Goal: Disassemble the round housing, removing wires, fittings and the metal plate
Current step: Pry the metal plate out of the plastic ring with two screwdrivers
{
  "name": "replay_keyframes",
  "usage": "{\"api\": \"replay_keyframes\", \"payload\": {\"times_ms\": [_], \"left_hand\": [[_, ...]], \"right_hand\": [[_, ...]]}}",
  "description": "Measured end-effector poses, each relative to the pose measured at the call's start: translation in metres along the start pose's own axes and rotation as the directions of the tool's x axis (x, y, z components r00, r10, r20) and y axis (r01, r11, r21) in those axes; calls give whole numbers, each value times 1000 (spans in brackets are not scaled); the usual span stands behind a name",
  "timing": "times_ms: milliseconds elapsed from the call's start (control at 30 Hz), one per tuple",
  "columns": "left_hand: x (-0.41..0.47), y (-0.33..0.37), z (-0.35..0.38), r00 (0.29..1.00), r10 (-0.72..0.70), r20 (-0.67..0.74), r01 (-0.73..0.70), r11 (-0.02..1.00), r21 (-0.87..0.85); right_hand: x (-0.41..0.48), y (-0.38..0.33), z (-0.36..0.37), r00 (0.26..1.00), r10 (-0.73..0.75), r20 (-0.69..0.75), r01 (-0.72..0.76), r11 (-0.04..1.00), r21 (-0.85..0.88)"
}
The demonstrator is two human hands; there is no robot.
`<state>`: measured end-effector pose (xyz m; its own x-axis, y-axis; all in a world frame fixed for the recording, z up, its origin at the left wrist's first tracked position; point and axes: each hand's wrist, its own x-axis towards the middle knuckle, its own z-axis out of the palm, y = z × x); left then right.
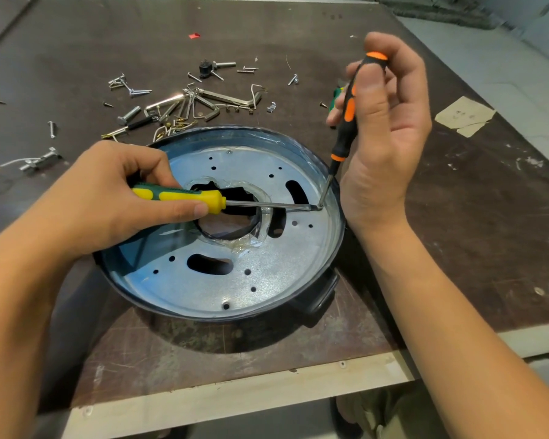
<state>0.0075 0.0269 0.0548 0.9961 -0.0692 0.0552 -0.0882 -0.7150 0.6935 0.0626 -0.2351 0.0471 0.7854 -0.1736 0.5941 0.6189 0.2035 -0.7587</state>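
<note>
Two-handed, holds both tips at right rim of metal plate (267, 274): grips yellow-green screwdriver (184, 197) in curled left hand (108, 201), pinches orange-black screwdriver (346, 122) in right hand (384, 128).

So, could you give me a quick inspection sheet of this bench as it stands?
Surface: dark brown worktable, scuffed, with a pale front edge.
Job's things: round housing lies open side up; the metal plate sits inside it, clear tape round its centre hole.
Clutter: loose screws and bolts, hex keys, a red scrap, a piece of tan tape.
Hands: left hand grips a yellow-green screwdriver; right hand grips an orange-black screwdriver; both tips meet near the plate's right edge.
Cables: a white wire lies at the left, off the housing.
Surroundings: grey floor beyond the table.
</note>
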Motion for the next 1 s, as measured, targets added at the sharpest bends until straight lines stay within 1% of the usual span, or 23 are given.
{"api": "replay_keyframes", "payload": {"times_ms": [100,167,300,433,533,633,700,800,833,933,1000], "left_hand": [[0,0,0,1000,0,3,0,1000,-2],[0,0,0,1000,0,1,0,1000,1],[0,-1,0,1000,-2,2,2,1000,5],[1,-2,-1,1000,3,3,-3,1000,14],[0,-1,0,1000,0,-7,0,1000,15],[0,-1,1,1000,5,-11,-5,1000,12],[0,0,1,1000,9,-7,-9,1000,5],[1,-1,2,1000,11,-10,-11,1000,-1],[1,-1,2,1000,12,-13,-12,1000,-2],[1,-1,2,1000,6,-17,-6,1000,-5],[1,-2,2,1000,-1,-16,1,1000,1]], "right_hand": [[0,1,0,999,-24,25,25,998,-59],[-1,1,-1,999,-17,47,18,999,-26],[1,1,-2,999,21,24,-23,998,56],[2,5,-1,999,-24,34,25,999,-44],[0,3,-3,998,-9,58,8,1000,18],[0,1,-5,999,40,29,-43,995,88],[0,1,-2,998,48,32,-50,996,76],[1,2,1,998,17,55,-17,1000,1],[2,2,1,998,23,54,-23,1000,10],[1,2,-2,997,74,15,-76,991,114],[0,3,-4,997,79,25,-82,989,123]]}}
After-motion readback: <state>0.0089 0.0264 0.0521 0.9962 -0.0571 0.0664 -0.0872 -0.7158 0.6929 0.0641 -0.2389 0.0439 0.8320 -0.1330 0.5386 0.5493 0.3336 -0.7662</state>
